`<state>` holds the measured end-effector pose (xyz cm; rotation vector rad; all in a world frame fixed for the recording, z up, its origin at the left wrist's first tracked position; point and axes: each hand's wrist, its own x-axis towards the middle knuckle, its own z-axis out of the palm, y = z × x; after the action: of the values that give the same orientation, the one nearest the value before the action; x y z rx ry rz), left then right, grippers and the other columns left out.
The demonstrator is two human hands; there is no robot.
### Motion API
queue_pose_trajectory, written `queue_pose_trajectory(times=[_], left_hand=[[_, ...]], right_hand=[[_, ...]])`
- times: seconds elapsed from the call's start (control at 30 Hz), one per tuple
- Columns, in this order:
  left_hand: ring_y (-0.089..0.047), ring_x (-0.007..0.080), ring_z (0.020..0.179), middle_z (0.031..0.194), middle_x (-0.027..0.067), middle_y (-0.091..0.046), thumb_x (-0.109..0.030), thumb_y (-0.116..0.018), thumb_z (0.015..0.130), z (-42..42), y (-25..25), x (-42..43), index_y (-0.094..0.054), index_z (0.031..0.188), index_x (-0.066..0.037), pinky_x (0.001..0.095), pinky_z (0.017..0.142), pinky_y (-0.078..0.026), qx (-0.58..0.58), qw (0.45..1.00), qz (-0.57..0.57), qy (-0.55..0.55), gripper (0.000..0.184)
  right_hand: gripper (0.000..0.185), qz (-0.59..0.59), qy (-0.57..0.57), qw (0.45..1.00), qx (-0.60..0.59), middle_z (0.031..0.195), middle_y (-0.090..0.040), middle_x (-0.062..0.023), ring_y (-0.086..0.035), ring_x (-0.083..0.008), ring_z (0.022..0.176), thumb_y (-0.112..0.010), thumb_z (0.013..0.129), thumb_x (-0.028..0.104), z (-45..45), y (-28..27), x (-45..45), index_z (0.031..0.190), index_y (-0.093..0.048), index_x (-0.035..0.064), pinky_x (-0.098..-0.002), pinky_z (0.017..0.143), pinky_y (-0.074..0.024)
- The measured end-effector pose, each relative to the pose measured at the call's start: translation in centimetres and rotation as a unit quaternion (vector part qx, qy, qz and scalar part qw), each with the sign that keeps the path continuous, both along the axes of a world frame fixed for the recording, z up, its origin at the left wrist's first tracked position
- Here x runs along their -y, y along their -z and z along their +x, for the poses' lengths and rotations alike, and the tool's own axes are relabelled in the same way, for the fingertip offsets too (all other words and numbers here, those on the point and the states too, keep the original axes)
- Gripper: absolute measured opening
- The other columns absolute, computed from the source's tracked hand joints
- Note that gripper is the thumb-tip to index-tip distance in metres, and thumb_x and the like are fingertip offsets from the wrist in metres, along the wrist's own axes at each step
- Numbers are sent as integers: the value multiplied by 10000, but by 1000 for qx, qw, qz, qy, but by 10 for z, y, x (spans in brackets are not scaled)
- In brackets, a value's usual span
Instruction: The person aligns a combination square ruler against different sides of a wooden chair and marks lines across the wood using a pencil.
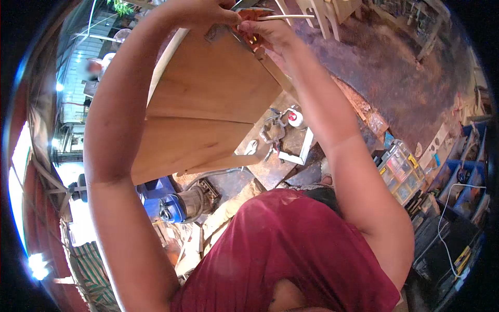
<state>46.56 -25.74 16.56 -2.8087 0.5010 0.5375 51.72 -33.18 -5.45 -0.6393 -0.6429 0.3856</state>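
My left hand [208, 14] is at the top edge of the view, closed, with its fingertips partly cut off. Beside it, my right hand [270, 35] is closed, thumb and fingers pinched at the corner of a brown wooden cabinet [208, 83]. Between and just above my fingers lies an orange tool [253, 12] with a greyish tip; its kind is not clear. A thin white strip [291, 16] sticks out to the right from the same spot. What each hand grips is mostly hidden by the fingers.
Below the cabinet are clamps [273, 130], a white-and-red roll [295, 118] and a white frame piece [301, 151]. A blue shop vacuum [172, 208] stands lower left. An organizer case [400, 171] and blue bins [465, 171] sit right. Plastic chair legs [325, 21] stand at the top.
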Motion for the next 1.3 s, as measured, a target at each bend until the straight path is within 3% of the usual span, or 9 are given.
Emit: queue_pose_trajectory(times=[0.1, 0.13, 0.2, 0.27, 0.63, 0.93, 1.07, 1.13, 1.3], left_hand=[[-589, 162, 692, 745, 96, -645, -268, -627, 840, -8, -7, 8, -646, 878, 5, 346, 626, -463, -4, 999, 5, -37, 277], [-585, 160, 689, 742, 91, -641, -249, -639, 828, -13, -10, 15, -646, 889, 8, 345, 630, -462, 4, 999, 7, -46, 264], [-582, 158, 687, 739, 85, -637, -229, -651, 816, -15, -7, 11, -646, 899, 11, 343, 634, -461, 11, 998, 7, -57, 255], [-581, 148, 700, 748, 72, -639, -183, -676, 787, -8, 3, -2, -650, 928, 5, 330, 651, -464, 35, 993, -111, 3, 237], [-589, 116, 737, 796, 47, -665, -134, -673, 770, -7, 4, -4, -649, 992, -4, 305, 677, -475, -21, 990, -143, -5, 258], [-585, 118, 730, 805, 52, -668, -145, -686, 762, -10, 1, -3, -650, 1000, -12, 309, 671, -472, -6, 987, -159, -8, 275], [-583, 128, 729, 794, 63, -661, -160, -685, 760, -21, -7, 9, -646, 994, -14, 320, 667, -467, 3, 990, -139, -23, 279], [-583, 135, 727, 788, 64, -655, -168, -684, 760, -20, -9, 10, -643, 996, -15, 323, 664, -465, 9, 993, -118, -14, 284], [-582, 153, 720, 771, 63, -640, -190, -685, 758, -8, 0, -1, -634, 998, -17, 327, 654, -462, 25, 993, -118, -14, 300]], right_hand=[[245, 6, 6, 1000, -6, 839, -646, -33, -580, -96, 669, -724, 800, 165, 4, 4, -2, 1004, -634, 63, -245, 545, -465], [229, -11, 11, 998, 54, 710, -584, -5, -551, -134, 564, -727, 794, 277, -3, -8, 0, 900, -621, 104, -258, 491, -414], [203, 2, -27, 998, 55, 708, -578, -2, -542, -128, 560, -728, 789, 248, -1, -9, 1, 886, -622, 105, -257, 476, -405], [178, 16, -64, 996, 59, 706, -572, 1, -533, -122, 556, -729, 784, 219, 0, -9, 1, 871, -623, 106, -257, 462, -397], [227, 32, -6, 997, 65, 715, -571, 9, -525, -106, 596, -739, 788, 286, -2, -2, -11, 839, -611, 105, -249, 482, -390], [253, 66, 113, 990, -50, 831, -639, -21, -579, -99, 689, -736, 791, 179, 2, 8, -26, 972, -629, 40, -245, 545, -450], [257, 39, 64, 997, -4, 839, -641, -26, -588, -111, 710, -740, 788, 180, 5, 8, -20, 969, -628, 36, -239, 570, -451], [208, 105, 16, 993, 46, 755, -598, 1, -566, -129, 666, -723, 808, 283, 1, 5, -23, 894, -623, 122, -238, 588, -436], [268, 56, 35, 997, 28, 824, -631, -17, -582, -109, 713, -740, 790, 199, 7, 7, -15, 978, -630, 44, -247, 574, -452]])
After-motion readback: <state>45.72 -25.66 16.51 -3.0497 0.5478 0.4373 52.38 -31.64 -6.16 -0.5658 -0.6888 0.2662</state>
